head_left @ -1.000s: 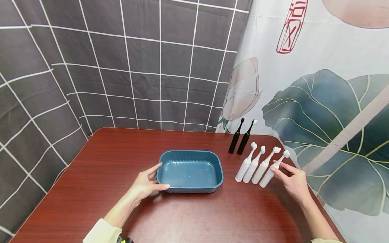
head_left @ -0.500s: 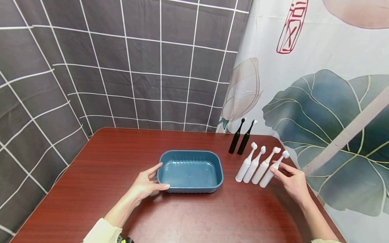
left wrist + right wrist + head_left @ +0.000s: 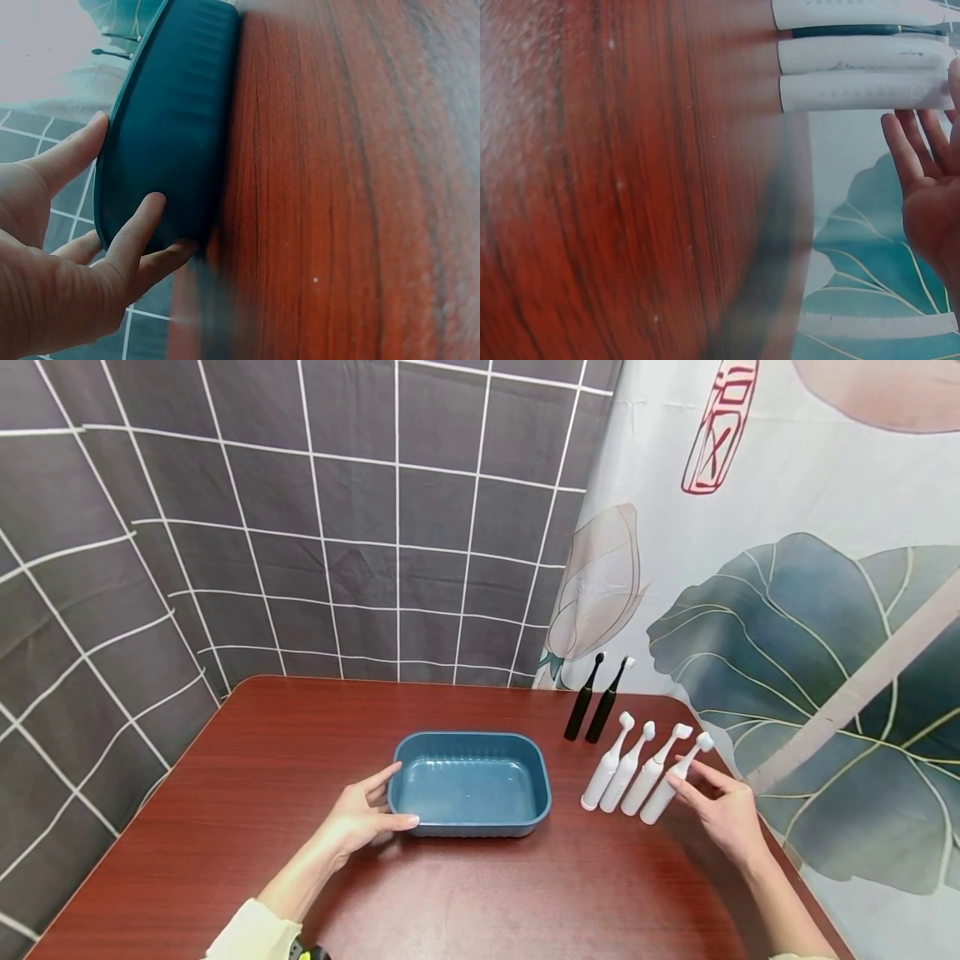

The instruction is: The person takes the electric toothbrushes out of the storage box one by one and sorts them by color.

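Note:
My left hand (image 3: 360, 814) holds the left end of a blue plastic basin (image 3: 468, 789), its thumb at the near rim. In the left wrist view, fingertips lie on the basin's outer wall (image 3: 176, 112). Several white electric toothbrushes (image 3: 603, 777) stand in a slanted row right of the basin. My right hand (image 3: 723, 810) has thumb and fingers around the upper handle of the rightmost white toothbrush (image 3: 660, 797). In the right wrist view, its fingers (image 3: 907, 154) are at the lowest white handle (image 3: 855, 91), and the thumb is partly cut off.
Two black electric toothbrushes (image 3: 579, 710) stand behind the white row, near the table's back right corner. The reddish-brown wooden table (image 3: 300, 743) backs onto a dark grid-patterned cloth (image 3: 352, 560). A white curtain with leaf prints (image 3: 795, 668) hangs along the right side.

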Action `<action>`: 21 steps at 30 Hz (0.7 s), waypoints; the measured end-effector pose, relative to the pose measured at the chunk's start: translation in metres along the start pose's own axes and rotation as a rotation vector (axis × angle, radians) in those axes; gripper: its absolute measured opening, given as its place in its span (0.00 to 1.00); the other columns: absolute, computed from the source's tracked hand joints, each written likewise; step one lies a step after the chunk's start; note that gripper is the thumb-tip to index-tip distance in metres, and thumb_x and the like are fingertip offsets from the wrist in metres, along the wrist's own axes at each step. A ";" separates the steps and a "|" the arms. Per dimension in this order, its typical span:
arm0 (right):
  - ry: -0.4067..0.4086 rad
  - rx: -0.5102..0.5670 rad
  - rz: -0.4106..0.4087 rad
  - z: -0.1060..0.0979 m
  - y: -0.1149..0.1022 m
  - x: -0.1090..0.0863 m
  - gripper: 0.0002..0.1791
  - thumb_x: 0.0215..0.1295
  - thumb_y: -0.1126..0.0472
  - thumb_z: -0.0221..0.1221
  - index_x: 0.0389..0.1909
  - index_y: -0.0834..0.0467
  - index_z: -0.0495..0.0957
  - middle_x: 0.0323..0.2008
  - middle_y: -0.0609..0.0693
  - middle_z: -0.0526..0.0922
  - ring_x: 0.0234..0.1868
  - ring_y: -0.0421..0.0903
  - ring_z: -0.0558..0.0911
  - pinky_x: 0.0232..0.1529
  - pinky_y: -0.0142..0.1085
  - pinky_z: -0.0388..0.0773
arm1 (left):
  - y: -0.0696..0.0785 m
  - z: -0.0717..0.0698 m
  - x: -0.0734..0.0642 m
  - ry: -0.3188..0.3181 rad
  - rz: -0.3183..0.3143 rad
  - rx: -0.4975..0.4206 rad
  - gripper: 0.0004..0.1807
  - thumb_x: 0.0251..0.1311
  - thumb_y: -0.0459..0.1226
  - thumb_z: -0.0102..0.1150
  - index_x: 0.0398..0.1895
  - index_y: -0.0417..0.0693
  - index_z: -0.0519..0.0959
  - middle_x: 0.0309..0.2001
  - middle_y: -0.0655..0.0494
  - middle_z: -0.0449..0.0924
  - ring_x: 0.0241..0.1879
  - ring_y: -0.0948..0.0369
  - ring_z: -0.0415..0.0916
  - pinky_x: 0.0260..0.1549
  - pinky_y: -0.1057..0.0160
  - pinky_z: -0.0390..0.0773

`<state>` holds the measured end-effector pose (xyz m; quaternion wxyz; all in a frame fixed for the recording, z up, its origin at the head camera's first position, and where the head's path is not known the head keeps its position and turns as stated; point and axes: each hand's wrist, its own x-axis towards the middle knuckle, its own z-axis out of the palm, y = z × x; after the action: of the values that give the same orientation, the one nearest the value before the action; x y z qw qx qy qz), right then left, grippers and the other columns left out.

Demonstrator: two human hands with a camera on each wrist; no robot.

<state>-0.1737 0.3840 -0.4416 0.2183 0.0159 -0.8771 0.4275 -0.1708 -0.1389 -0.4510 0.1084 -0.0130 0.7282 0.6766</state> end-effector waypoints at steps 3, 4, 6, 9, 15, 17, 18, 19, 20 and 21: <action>0.036 -0.016 0.005 -0.003 -0.002 -0.003 0.26 0.63 0.60 0.70 0.60 0.66 0.79 0.33 0.32 0.83 0.32 0.30 0.81 0.33 0.21 0.77 | 0.000 0.000 0.000 0.001 -0.002 0.006 0.53 0.44 0.30 0.81 0.76 0.49 0.64 0.66 0.31 0.69 0.58 0.39 0.76 0.39 0.56 0.82; 0.059 -0.012 0.010 -0.004 -0.003 -0.004 0.26 0.63 0.60 0.70 0.60 0.65 0.79 0.34 0.31 0.83 0.32 0.29 0.81 0.34 0.21 0.77 | 0.000 0.000 0.000 0.002 -0.003 0.007 0.53 0.44 0.30 0.81 0.76 0.49 0.64 0.66 0.31 0.69 0.58 0.39 0.76 0.39 0.56 0.82; 0.122 -0.003 0.025 -0.006 -0.006 -0.008 0.25 0.62 0.62 0.70 0.60 0.63 0.80 0.34 0.30 0.82 0.33 0.27 0.81 0.36 0.19 0.76 | 0.000 0.000 0.001 0.001 -0.001 0.011 0.53 0.44 0.30 0.81 0.76 0.49 0.64 0.66 0.31 0.69 0.59 0.40 0.76 0.39 0.57 0.82; 0.234 0.009 0.023 -0.007 -0.015 -0.016 0.24 0.59 0.65 0.72 0.58 0.59 0.83 0.33 0.30 0.83 0.34 0.26 0.81 0.38 0.17 0.74 | 0.000 0.001 0.001 -0.001 0.003 0.007 0.53 0.44 0.30 0.80 0.76 0.49 0.64 0.66 0.31 0.69 0.59 0.40 0.76 0.39 0.57 0.82; 0.302 0.109 -0.270 0.000 -0.053 -0.033 0.21 0.46 0.80 0.72 0.45 0.69 0.86 0.32 0.50 0.88 0.33 0.30 0.83 0.39 0.19 0.76 | 0.000 -0.001 0.002 0.003 0.007 0.010 0.53 0.43 0.30 0.81 0.76 0.48 0.64 0.66 0.30 0.69 0.58 0.40 0.77 0.40 0.58 0.82; 0.259 0.162 -0.431 0.008 -0.072 -0.037 0.18 0.43 0.82 0.71 0.40 0.72 0.85 0.32 0.57 0.87 0.34 0.32 0.83 0.41 0.20 0.76 | 0.000 -0.001 0.003 0.005 0.011 0.023 0.53 0.43 0.30 0.81 0.76 0.48 0.64 0.66 0.31 0.69 0.59 0.40 0.76 0.41 0.58 0.82; 0.228 0.180 -0.507 0.013 -0.080 -0.039 0.18 0.43 0.81 0.72 0.39 0.73 0.85 0.32 0.59 0.86 0.35 0.34 0.84 0.42 0.21 0.75 | 0.000 -0.001 0.003 0.006 0.014 0.029 0.53 0.44 0.30 0.81 0.76 0.48 0.64 0.66 0.31 0.69 0.59 0.41 0.75 0.41 0.58 0.82; 0.197 0.193 -0.578 0.018 -0.087 -0.040 0.17 0.43 0.79 0.73 0.38 0.72 0.85 0.32 0.61 0.86 0.36 0.35 0.83 0.43 0.21 0.74 | 0.000 -0.002 0.003 0.005 0.015 0.031 0.53 0.44 0.31 0.81 0.76 0.48 0.64 0.66 0.31 0.69 0.60 0.41 0.75 0.41 0.58 0.82; 0.163 0.203 -0.630 0.024 -0.092 -0.041 0.17 0.44 0.75 0.75 0.38 0.71 0.86 0.33 0.59 0.86 0.36 0.36 0.83 0.43 0.22 0.74 | 0.000 -0.002 0.004 0.004 0.015 0.032 0.53 0.44 0.31 0.81 0.76 0.48 0.64 0.66 0.31 0.69 0.60 0.41 0.75 0.41 0.58 0.82; 0.128 0.204 -0.667 0.030 -0.096 -0.042 0.17 0.46 0.71 0.76 0.39 0.69 0.86 0.33 0.56 0.86 0.36 0.37 0.83 0.43 0.22 0.73 | 0.000 -0.002 0.004 0.002 0.014 0.029 0.53 0.44 0.30 0.81 0.76 0.48 0.64 0.66 0.31 0.69 0.60 0.42 0.75 0.41 0.57 0.82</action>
<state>-0.1264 0.2937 -0.4035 0.3975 0.2963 -0.7612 0.4181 -0.1749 -0.1403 -0.4519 0.1031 -0.0067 0.7383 0.6666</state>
